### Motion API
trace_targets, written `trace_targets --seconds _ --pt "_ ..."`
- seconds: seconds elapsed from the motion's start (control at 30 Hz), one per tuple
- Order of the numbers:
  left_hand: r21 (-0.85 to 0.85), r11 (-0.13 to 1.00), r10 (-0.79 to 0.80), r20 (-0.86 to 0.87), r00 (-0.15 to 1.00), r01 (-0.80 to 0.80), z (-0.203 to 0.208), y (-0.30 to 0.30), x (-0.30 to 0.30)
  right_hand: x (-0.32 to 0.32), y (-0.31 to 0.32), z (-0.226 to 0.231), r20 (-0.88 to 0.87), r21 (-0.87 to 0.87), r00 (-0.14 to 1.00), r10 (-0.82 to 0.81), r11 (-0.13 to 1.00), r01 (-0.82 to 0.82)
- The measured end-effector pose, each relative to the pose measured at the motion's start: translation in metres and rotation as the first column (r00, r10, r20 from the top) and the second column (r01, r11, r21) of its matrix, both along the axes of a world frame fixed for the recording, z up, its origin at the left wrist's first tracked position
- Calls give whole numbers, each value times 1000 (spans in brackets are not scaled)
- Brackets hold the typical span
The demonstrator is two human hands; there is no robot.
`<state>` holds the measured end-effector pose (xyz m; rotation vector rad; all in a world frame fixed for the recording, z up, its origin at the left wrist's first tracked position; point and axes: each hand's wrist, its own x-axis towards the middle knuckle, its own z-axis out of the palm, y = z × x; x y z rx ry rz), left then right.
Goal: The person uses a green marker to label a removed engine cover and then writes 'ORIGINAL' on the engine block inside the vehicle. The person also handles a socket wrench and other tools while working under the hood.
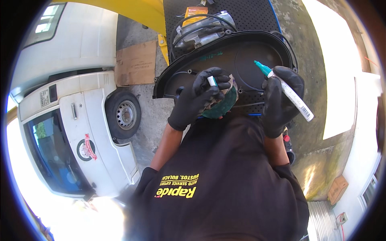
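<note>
From my remote seat I find the slim white marker with a green tip (298, 102) above the lower right end of the long, rounded black plastic cover (247, 46). Its long axis slants: the tip points up and left over the cover's right lobe, the butt end down and right, outside the rim. Whether it touches the cover, I can't tell. My black-gloved right hand (276, 106) is clamped around the barrel, so it is the nearer one. My black-gloved left hand (192, 98) sits well apart from it, over the cover's lower edge left of the middle, its fingers closed on a short white cap with a green end (212, 81). Against them is a crumpled green-and-grey wad (225, 105); how firmly I grip that, I can't tell. From this hand the marker lies to the right. Beyond the cover's upper edge, a silvery metal housing (207, 32) rests on the black perforated surface (259, 16).
</note>
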<state>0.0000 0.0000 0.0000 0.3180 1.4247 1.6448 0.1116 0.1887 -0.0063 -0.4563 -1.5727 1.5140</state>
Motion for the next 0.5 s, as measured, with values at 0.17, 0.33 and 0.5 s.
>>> trace_targets --seconds 0.17,0.33,0.5 --pt "-105 993 9 -373 928 -52 7 2 5 0 -1 4 21 19 997 77 997 -78" --pt "-90 980 152 -238 959 -177 12 5 14 3 -2 3 -74 2 984 161 987 -162" --pt "-187 974 -1 -562 827 -127 11 3 11 6 -3 8 -19 -4 971 237 972 -237"
